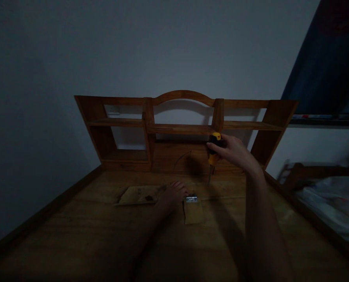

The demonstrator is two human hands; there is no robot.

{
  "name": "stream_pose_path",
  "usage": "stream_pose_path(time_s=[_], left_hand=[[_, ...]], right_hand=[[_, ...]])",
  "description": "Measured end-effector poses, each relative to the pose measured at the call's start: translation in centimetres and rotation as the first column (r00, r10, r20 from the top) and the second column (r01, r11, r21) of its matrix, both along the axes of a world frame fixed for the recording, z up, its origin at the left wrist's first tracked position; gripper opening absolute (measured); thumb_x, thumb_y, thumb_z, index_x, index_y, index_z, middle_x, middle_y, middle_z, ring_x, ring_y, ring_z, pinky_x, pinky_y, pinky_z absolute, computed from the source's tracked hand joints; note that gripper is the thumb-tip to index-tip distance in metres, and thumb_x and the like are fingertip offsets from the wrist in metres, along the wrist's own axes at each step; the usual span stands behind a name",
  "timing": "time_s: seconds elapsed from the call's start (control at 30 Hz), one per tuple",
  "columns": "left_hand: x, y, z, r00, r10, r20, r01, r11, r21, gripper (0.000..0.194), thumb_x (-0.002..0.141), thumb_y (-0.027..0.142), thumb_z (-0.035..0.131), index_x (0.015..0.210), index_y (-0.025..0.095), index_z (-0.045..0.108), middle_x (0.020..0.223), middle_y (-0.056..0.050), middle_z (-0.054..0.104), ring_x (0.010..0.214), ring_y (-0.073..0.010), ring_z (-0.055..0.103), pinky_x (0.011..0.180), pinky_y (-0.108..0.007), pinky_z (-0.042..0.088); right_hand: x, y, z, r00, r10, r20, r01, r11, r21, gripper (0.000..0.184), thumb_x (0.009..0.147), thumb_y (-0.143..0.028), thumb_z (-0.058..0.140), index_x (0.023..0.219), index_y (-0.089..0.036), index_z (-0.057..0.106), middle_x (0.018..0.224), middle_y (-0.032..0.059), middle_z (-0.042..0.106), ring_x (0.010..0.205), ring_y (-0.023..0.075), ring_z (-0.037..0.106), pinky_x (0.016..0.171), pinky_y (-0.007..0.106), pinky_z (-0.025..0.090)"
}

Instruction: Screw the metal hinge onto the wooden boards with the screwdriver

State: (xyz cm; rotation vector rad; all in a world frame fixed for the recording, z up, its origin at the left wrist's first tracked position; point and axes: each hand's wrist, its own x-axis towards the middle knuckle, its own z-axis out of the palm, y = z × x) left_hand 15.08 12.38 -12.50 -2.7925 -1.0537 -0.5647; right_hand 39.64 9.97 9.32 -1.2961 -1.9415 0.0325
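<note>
My right hand (229, 149) is closed around a screwdriver (212, 158) with a yellow and black handle. The screwdriver is nearly upright, its thin shaft pointing down, to the right of and above a small metal hinge (191, 199). That hinge lies at the far edge of a small square wooden piece (193, 212). Just left of the hinge, my left hand (174, 194) has its fingers curled over the right end of a flat wooden board (140, 194) and holds it down. The fingertips are close to the hinge; dim light hides their exact contact.
Everything lies on a wooden desktop (98, 239) with raised side edges. At its back stands a wooden shelf unit (180, 128) against the wall (174, 47). A thin curved strip (182, 158) shows in front of the shelf. Clear plastic (336, 196) lies off to the right.
</note>
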Motion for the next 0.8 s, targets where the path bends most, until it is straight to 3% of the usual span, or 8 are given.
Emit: stream_pose_path(time_s=[0.17,0.3,0.5,0.67,0.8], left_hand=[[0.2,-0.5,0.2,0.998,0.059,0.013,-0.060,0.998,0.030,0.021,0.100,0.028,0.044,0.092,0.017,0.060,0.097,-0.006,0.059,0.097,-0.0208,0.052,0.092,-0.036,0.040],[0.3,-1.3,0.8,0.991,0.103,0.091,-0.100,0.994,-0.038,0.020,0.099,0.031,0.047,0.092,0.018,0.060,0.100,-0.005,0.059,0.096,-0.0200,0.052,0.088,-0.035,0.042],[-0.1,-0.8,0.4,0.976,0.001,0.220,0.021,0.995,-0.098,0.021,0.098,0.027,0.047,0.098,0.022,0.068,0.100,-0.004,0.062,0.100,-0.0189,0.053,0.090,-0.033,0.043],[-0.3,-0.2,-0.2,0.959,-0.027,0.281,0.061,0.992,-0.112,0.021,0.097,0.027,0.050,0.097,0.021,0.070,0.101,-0.005,0.064,0.101,-0.0193,0.055,0.089,-0.033,0.044],[0.3,-1.1,0.8,0.954,-0.009,0.298,0.053,0.989,-0.141,0.027,0.099,0.033,0.046,0.098,0.019,0.069,0.102,-0.006,0.065,0.100,-0.0197,0.056,0.091,-0.034,0.044]], right_hand=[[0.4,0.5,-0.5,0.993,0.113,0.044,-0.108,0.989,-0.105,0.036,0.085,-0.054,0.059,0.088,-0.019,0.064,0.079,0.0050,0.069,0.068,0.0203,0.065,0.056,0.028,0.043],[0.3,1.1,-1.2,0.981,0.190,0.050,-0.181,0.973,-0.146,0.039,0.084,-0.057,0.059,0.086,-0.018,0.063,0.077,0.0042,0.069,0.068,0.0192,0.064,0.056,0.027,0.043],[0.2,2.5,-1.9,0.937,0.345,-0.048,-0.342,0.884,-0.319,0.036,0.083,-0.054,0.062,0.088,-0.019,0.062,0.076,0.0043,0.070,0.065,0.0187,0.066,0.056,0.028,0.049],[0.4,3.0,-2.3,0.930,0.360,-0.075,-0.365,0.876,-0.316,0.034,0.082,-0.053,0.063,0.089,-0.019,0.060,0.077,0.0042,0.071,0.065,0.0192,0.067,0.056,0.028,0.051],[0.0,3.1,-2.5,0.923,0.377,-0.076,-0.382,0.879,-0.284,0.031,0.083,-0.050,0.063,0.087,-0.020,0.061,0.075,0.0033,0.071,0.065,0.0197,0.068,0.055,0.028,0.050]])
